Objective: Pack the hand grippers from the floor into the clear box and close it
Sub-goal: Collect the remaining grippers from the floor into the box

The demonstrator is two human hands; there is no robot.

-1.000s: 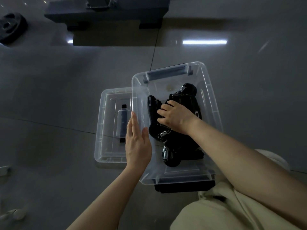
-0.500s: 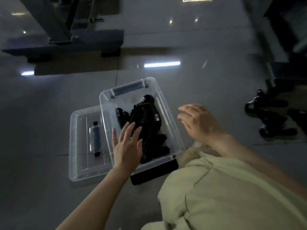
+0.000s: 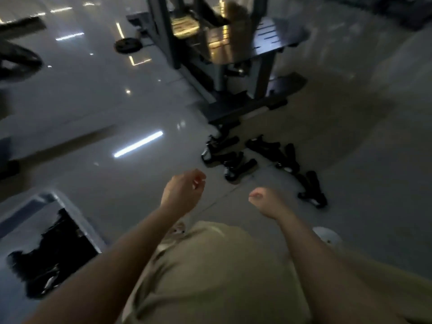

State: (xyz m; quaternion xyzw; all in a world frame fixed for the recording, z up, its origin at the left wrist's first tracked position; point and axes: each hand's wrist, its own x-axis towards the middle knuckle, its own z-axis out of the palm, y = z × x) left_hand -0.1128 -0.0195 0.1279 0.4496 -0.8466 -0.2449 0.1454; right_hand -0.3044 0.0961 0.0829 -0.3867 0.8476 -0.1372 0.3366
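Observation:
Several black hand grippers (image 3: 233, 160) lie scattered on the grey floor ahead, some further right (image 3: 312, 190). The clear box (image 3: 77, 218) sits at the lower left, partly cut off, with black hand grippers (image 3: 51, 253) piled inside. My left hand (image 3: 184, 190) hovers above the floor short of the pile, fingers loosely curled, holding nothing. My right hand (image 3: 264, 202) hangs beside it, fingers curled in, also empty. The frame is blurred by motion. The box's lid is out of view.
A gym machine frame (image 3: 224, 66) with a dark base stands just beyond the grippers. A weight plate (image 3: 128, 45) lies on the floor at the back. My knee in beige trousers (image 3: 210, 265) fills the lower centre. A white shoe tip (image 3: 327, 237) shows right.
My view has swung right from the box to the grippers on the floor. Both hands left the box and reached forward; the right hand released the grippers it pressed in the box.

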